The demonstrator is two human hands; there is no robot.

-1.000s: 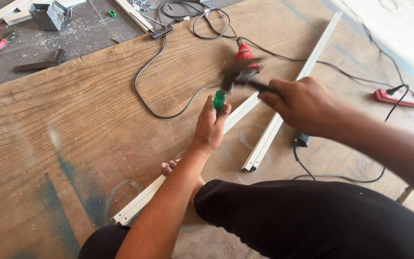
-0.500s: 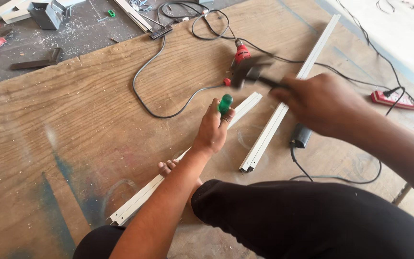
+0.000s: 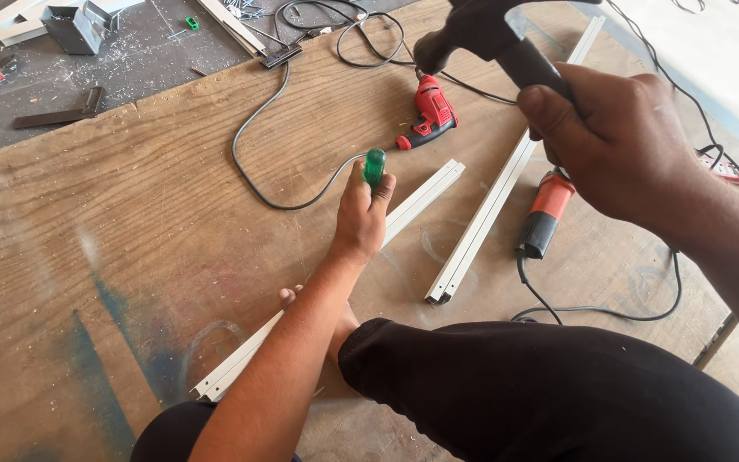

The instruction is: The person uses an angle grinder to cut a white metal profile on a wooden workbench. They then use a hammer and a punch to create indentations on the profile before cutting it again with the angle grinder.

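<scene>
Black trouser leg (image 3: pixel 558 393) fills the near edge at six o'clock, knee down on the plywood board (image 3: pixel 130 239), a bare foot (image 3: pixel 339 321) pinning the white strip (image 3: pixel 416 201) that runs from seven o'clock up toward one. Left hand (image 3: pixel 361 214) sits dead centre, fist clamped around a green-handled tool (image 3: pixel 375 164), held upright with its tip down on the strip; the tip itself is hidden behind the hand. Forearm straight, wrist locked. Right hand (image 3: pixel 617 137), at two o'clock, is wrapped tight on the hammer (image 3: pixel 481 34), cocked high, head above and well clear of the green handle. By my read the work is mid-job: tool seated, hammer raised and off the handle, and whether the strip is marked or pierced cannot be seen. A second strip (image 3: pixel 489 205) lies just right, apart. Beyond, an orange tool (image 3: pixel 545 214) at three o'clock, a red drill (image 3: pixel 429 111) at twelve, cables (image 3: pixel 275 128) trailing off.
</scene>
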